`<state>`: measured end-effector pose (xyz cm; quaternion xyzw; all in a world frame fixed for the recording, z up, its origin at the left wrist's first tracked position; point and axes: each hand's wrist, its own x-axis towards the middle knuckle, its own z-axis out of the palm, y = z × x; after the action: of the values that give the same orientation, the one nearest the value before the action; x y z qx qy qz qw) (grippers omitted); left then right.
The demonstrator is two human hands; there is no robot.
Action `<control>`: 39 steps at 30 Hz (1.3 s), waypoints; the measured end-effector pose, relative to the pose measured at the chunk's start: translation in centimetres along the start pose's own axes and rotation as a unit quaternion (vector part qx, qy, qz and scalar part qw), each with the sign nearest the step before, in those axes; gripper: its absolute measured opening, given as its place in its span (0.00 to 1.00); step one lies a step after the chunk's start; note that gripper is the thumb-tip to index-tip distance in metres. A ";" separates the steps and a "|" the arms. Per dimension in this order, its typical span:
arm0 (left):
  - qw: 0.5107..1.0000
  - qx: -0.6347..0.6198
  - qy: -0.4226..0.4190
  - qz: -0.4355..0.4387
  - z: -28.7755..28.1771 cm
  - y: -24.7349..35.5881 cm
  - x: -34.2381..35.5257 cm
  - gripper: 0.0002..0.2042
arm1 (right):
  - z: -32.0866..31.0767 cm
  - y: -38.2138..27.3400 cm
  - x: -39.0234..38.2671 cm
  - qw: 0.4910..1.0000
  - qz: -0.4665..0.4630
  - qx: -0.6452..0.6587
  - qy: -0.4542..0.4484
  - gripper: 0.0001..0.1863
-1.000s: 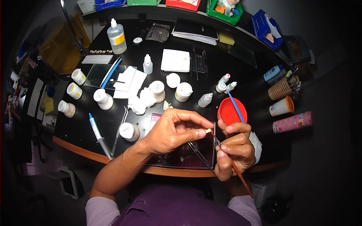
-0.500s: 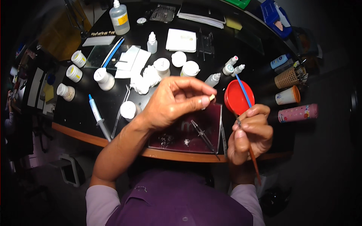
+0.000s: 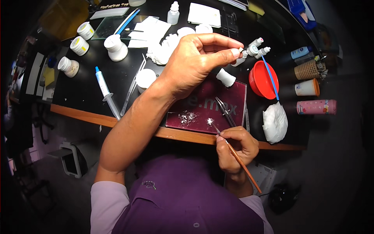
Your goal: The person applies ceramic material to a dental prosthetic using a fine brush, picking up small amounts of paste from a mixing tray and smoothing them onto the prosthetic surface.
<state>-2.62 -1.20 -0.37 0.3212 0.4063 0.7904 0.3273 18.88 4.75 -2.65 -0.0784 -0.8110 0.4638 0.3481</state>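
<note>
Between the thumb and forefinger of my left hand (image 3: 187, 64) is a small whitish piece (image 3: 240, 49), like a dental crown, mostly covered by the fingertips. This hand is raised over the far part of a maroon slab (image 3: 202, 90). My right hand (image 3: 238, 150) pinches a fine brush (image 3: 244, 168) with a reddish-brown handle. The brush tip reaches a little mound of white paste or powder (image 3: 210, 121) near the slab's front edge. Beside it, white crumbs (image 3: 187, 117) are scattered, and dark tweezers (image 3: 225, 110) lie on the slab's right side.
Right of the slab are a red bowl (image 3: 255, 80) with a blue stick across it and a white tissue pad (image 3: 275, 123). A syringe (image 3: 104, 87), long tweezers (image 3: 133, 84) and a white jar (image 3: 146, 79) stand or lie left. Dropper bottles (image 3: 253, 50) are behind the bowl.
My right hand has come down and left from beside the red bowl, bringing the brush tip to the white mound. The view has shifted, uncovering the tissue pad. My left hand keeps its pinch.
</note>
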 end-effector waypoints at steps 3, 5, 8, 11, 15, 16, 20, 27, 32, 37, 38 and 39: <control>1.000 -0.007 -0.006 -0.010 0.3 -0.1 -0.1 0.12 | 0.1 1.3 -1.2 1.000 0.015 -0.012 0.020 0.06; 1.000 -0.009 -0.007 -0.003 0.4 -0.1 -0.1 0.12 | 0.3 1.6 -1.4 0.999 0.020 -0.018 0.027 0.06; 1.000 -0.003 -0.004 -0.009 0.4 -0.1 -0.2 0.12 | 0.6 1.8 -1.3 0.999 0.023 -0.002 0.032 0.05; 1.000 0.010 -0.003 -0.001 0.4 0.0 -0.1 0.12 | 0.6 1.8 -1.3 0.999 0.033 -0.008 0.026 0.06; 1.000 0.020 -0.006 0.000 0.3 -0.2 -0.1 0.12 | 0.2 1.2 -1.3 0.998 0.059 -0.028 0.000 0.04; 1.000 0.020 -0.005 0.000 0.3 -0.2 -0.1 0.12 | 0.2 1.2 -1.3 0.998 0.060 -0.030 -0.001 0.04; 1.000 0.015 -0.011 0.007 0.5 -0.2 -0.2 0.12 | 0.3 1.3 -1.3 0.998 0.061 -0.028 0.003 0.04; 1.000 0.023 -0.014 0.010 0.5 -0.4 -0.2 0.12 | 0.7 1.7 -1.1 0.999 0.024 -0.021 0.021 0.06; 1.000 0.019 -0.017 0.010 0.6 -0.5 -0.2 0.12 | 0.5 1.8 -1.2 0.999 0.017 -0.031 0.018 0.05; 1.000 0.019 -0.016 0.011 0.7 -0.5 -0.3 0.12 | 0.6 1.7 -1.3 0.999 0.030 -0.029 0.020 0.05; 1.000 0.016 -0.015 0.011 0.7 -0.5 -0.3 0.12 | 0.6 1.8 -1.3 0.999 0.032 -0.028 0.020 0.05; 1.000 0.013 -0.014 0.011 0.7 -0.5 -0.3 0.11 | 0.6 1.8 -1.3 0.999 0.032 -0.028 0.020 0.05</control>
<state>-1.75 -0.88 -0.50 0.3411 0.4080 0.7840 0.3202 19.11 4.77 -4.92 -0.1231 -0.8136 0.4499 0.3470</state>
